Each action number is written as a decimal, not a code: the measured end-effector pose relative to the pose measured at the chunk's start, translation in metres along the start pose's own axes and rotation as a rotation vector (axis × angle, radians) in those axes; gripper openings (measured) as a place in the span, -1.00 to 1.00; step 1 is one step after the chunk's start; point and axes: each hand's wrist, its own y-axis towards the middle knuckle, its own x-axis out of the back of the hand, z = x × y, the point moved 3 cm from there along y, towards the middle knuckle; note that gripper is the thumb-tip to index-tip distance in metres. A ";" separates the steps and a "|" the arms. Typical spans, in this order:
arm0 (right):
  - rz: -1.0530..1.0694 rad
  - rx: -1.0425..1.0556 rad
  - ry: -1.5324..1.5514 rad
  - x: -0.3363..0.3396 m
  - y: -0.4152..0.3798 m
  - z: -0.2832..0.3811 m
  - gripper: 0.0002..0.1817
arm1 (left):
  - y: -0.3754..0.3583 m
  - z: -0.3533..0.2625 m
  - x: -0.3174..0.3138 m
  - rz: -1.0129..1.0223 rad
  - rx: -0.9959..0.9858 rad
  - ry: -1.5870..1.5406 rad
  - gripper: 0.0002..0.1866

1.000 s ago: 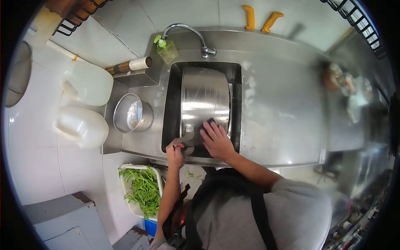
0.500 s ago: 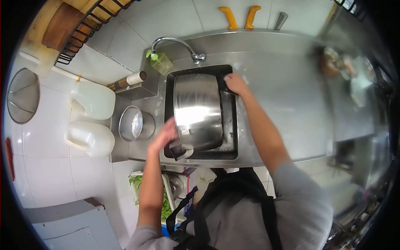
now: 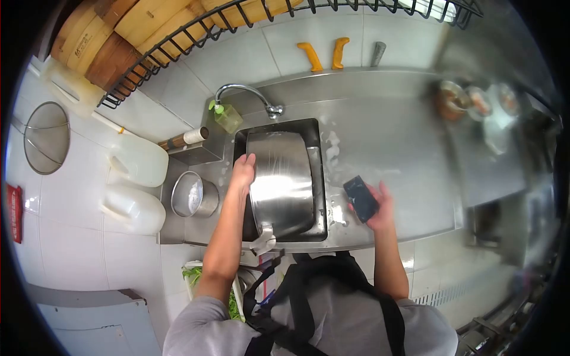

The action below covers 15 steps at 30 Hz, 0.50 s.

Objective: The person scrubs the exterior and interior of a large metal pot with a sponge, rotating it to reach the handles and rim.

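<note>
A large stainless steel pot [image 3: 281,184] lies on its side in the dark-edged sink [image 3: 321,216], with one handle [image 3: 263,240] showing near the front. My left hand [image 3: 243,173] is closed over the pot's left edge. To the right of the sink, above the steel counter [image 3: 392,148], my right hand [image 3: 382,207] holds a dark rectangular scrubbing pad [image 3: 361,199] with whitish marks on it. The fingers of that hand wrap partly behind the pad. Suds and wet spots lie on the counter between pad and sink.
A curved faucet [image 3: 243,89] and a green-topped soap bottle [image 3: 227,117] stand behind the sink. Left of it is a small metal pot [image 3: 205,194]. Yellow-handled tools [image 3: 339,53] stand at the back edge, below a black wire rack [image 3: 222,29]. Blurred bowls [image 3: 452,101] sit far right.
My right hand has left the sink's far right corner and come toward me over the counter, the dark pad now plainly visible. My left hand has moved up onto the pot's edge.
</note>
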 end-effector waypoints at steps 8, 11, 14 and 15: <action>0.198 0.038 -0.136 -0.007 0.033 0.012 -0.45 | -0.116 -0.022 0.047 -0.092 -0.401 -0.050 -0.66; 0.240 0.134 -0.223 -0.030 0.033 0.029 -0.46 | -0.155 -0.028 0.045 -0.045 -0.529 -0.281 -0.80; 0.111 0.225 -0.210 -0.062 0.027 0.039 -0.48 | -0.151 -0.010 0.044 0.013 -0.639 -0.285 -0.86; 0.110 0.247 -0.214 -0.063 0.034 0.043 -0.48 | -0.133 0.013 0.044 -0.044 -0.752 -0.162 -0.81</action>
